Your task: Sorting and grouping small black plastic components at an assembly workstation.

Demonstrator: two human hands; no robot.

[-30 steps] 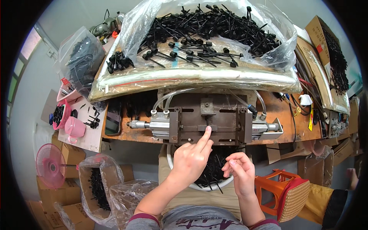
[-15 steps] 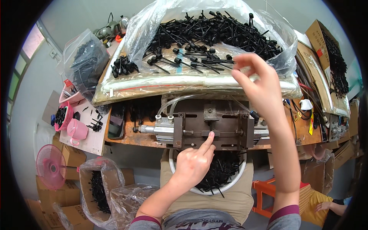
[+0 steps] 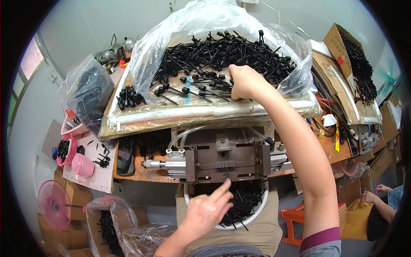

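Note:
My right hand (image 3: 247, 82) reaches over the far tray (image 3: 205, 112), fingers curled down among black plastic parts with knobbed heads and thin stems (image 3: 197, 85). Its fingertips are partly hidden, so what they pinch cannot be made out. My left hand (image 3: 207, 214) is just below the front edge of a dark metal clamping fixture (image 3: 205, 156), index finger stretched out and the other fingers loosely bent, holding nothing. The fingertip is just below a small dark block (image 3: 224, 164) at the fixture's middle, with a thin dark stem pointing down from it.
A white bucket of black parts (image 3: 239, 210) stands between my legs. Clear tubes (image 3: 188, 132) run to the fixture's cylinder. To the left are a pink cup (image 3: 83, 165) and a phone (image 3: 125, 158); a box of parts (image 3: 359, 68) is at far right. Another person's hand (image 3: 369, 197) shows at lower right.
My left hand has drawn back from the block toward me. My right hand has moved left and down into the black parts, its fingers curling closed. The whole view has shifted slightly.

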